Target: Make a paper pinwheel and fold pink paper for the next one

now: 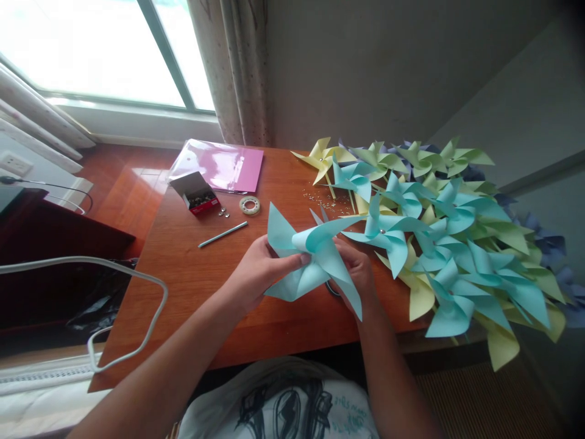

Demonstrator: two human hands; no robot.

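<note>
A light blue paper pinwheel (326, 256) is held up over the table, its blades curled in to the middle. My left hand (260, 268) is closed on it, the thumb pressed near the centre and the fingers behind the paper. Behind the right-hand blades is my right hand (359, 268), partly covered; its fingers are curled at the back of the pinwheel, and what they grip there is hidden. Under the pinwheel lies a pair of scissors (319, 216), with blade tips and part of a dark handle showing.
Finished pinwheels (450, 210) in blue, yellow, green and purple pile up at right. A pale blue stick (223, 234), a tape roll (249, 206), an open small box (201, 201), and pink sheets in plastic (247, 171) lie at left. A white cable (159, 305) crosses the left edge.
</note>
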